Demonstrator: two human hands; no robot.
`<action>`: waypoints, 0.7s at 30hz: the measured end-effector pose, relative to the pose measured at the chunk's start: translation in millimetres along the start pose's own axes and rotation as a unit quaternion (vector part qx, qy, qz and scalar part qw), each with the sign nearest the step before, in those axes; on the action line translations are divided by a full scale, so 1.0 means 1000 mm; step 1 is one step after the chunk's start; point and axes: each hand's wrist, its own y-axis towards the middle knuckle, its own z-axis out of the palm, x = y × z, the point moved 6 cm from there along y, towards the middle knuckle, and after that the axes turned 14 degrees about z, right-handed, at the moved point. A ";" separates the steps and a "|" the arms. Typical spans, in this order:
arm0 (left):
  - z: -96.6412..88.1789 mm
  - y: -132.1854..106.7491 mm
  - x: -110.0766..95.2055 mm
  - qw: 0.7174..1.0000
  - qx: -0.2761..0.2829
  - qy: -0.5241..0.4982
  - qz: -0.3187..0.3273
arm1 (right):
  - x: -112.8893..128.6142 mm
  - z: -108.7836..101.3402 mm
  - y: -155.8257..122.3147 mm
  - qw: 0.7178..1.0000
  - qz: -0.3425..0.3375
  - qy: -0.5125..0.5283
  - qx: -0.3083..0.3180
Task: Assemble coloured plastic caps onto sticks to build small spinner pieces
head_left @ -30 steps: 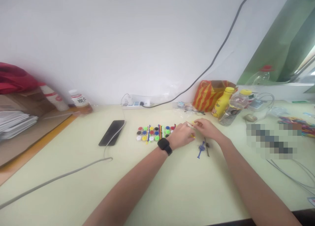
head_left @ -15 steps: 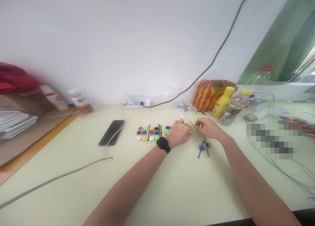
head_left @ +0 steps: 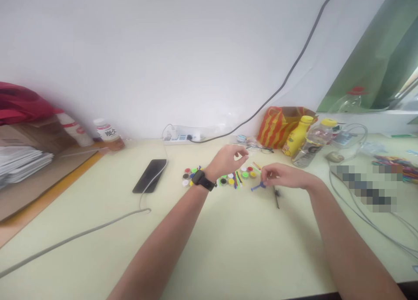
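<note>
My right hand pinches a blue plastic stick with a rounder middle between thumb and fingers, just above the table. Beside it lies a thin dark stick with a small dark lump near its top. My left hand, a black watch on its wrist, hovers over small round pieces with coloured tops. Its fingers are curved, a gap showing between thumb and forefinger, and I see nothing held. Thin coloured sticks lie among the round pieces in bunches. The left hand and wrist hide part of the rows.
A black phone with a cable lies left. Behind are a power strip, eyeglasses, a striped bag, a yellow bottle and a clear bottle. Another bottle stands at the back left.
My left hand has lifted and moved left, uncovering more round pieces and sticks. My right hand has come down and taken hold of the blue stick. Thin orange-yellow sticks now lie on the table.
</note>
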 end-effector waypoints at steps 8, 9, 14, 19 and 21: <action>0.008 0.006 -0.021 0.995 -0.046 -0.081 -0.024 | 0.023 -0.009 0.011 0.948 -0.052 0.214 -0.231; 0.011 0.006 -0.020 0.992 -0.055 -0.104 -0.033 | 0.026 -0.006 0.013 0.940 -0.062 0.222 -0.250; 0.022 0.005 -0.010 0.973 -0.092 -0.207 -0.039 | 0.033 0.002 0.019 0.930 -0.097 0.249 -0.251; 0.025 0.006 -0.004 0.956 -0.086 -0.279 -0.038 | 0.022 -0.005 0.019 0.911 -0.092 0.343 -0.210; 0.027 0.005 -0.004 0.948 -0.081 -0.304 -0.040 | 0.020 -0.006 0.020 0.918 -0.083 0.339 -0.189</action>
